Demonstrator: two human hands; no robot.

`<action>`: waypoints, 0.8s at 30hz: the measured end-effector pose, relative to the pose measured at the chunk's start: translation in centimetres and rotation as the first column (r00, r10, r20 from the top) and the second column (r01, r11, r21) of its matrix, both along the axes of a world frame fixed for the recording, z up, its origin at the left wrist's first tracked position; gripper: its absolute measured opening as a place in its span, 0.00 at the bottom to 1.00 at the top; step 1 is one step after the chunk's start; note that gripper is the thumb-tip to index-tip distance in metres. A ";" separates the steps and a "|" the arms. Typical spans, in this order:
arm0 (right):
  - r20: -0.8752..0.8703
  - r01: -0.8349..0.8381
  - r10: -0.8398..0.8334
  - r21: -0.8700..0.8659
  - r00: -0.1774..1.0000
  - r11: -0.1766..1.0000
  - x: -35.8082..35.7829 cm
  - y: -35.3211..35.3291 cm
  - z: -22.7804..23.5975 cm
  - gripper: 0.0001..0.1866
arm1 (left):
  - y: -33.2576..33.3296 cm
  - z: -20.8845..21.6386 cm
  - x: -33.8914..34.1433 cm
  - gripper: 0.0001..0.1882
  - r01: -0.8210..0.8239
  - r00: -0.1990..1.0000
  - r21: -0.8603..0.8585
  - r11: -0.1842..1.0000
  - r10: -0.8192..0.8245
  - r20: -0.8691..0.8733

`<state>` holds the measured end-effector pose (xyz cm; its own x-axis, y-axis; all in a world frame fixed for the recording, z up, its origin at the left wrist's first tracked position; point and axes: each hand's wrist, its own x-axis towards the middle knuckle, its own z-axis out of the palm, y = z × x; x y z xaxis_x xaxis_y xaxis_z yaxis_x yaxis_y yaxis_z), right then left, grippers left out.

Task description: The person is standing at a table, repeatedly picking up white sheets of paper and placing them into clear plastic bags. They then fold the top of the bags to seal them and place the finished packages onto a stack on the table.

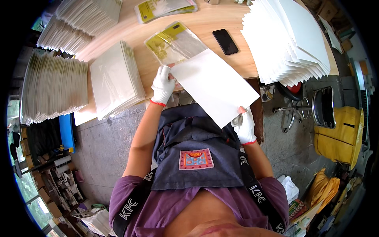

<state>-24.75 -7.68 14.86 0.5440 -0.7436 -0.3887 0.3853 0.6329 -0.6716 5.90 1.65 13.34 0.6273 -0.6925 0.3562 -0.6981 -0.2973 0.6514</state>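
Note:
A white paper sheet [216, 85] slants across the table's near edge. My right hand [244, 127], in a white knit glove with bare fingertips, pinches its near right corner. At the sheet's far end lies a clear plastic bag [175, 41] with yellow-green print. My left hand [162, 85], gloved the same way, is closed where the bag's near edge meets the sheet's left corner. Whether the sheet's end is inside the bag or on top of it, I cannot tell. Beside my left hand is a stack of filled clear bags [116, 79].
More tall stacks of filled bags [53, 85] stand at the left. A fanned pile of white paper [290, 43] covers the table's right side. A black phone [225, 42] lies near the bag. Further printed bags [164, 8] are at the far edge. A wheeled chair [323, 106] stands right.

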 end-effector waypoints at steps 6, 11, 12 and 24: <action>-0.061 0.094 -0.091 0.062 0.994 0.994 0.7 1.3 1.5 0.13 | -0.8 -0.5 -5.7 0.38 -0.230 0.869 -0.383 0.894 0.012 -0.494; -0.042 -0.146 0.141 -0.137 0.989 0.980 -0.6 2.5 2.7 0.13 | -5.2 -6.2 -6.9 0.33 -0.473 -0.163 -0.565 0.676 -0.697 -0.698; -0.064 -0.166 0.159 -0.122 0.985 0.979 -0.7 2.6 2.7 0.14 | -5.7 -6.6 -7.3 0.31 -0.419 -0.234 -0.590 0.690 -0.710 -0.664; 0.283 -0.168 0.051 0.405 0.958 0.899 10.4 2.2 -7.8 0.23 | 0.1 -12.6 -12.1 0.12 -0.311 0.041 -0.196 0.930 -0.193 -0.980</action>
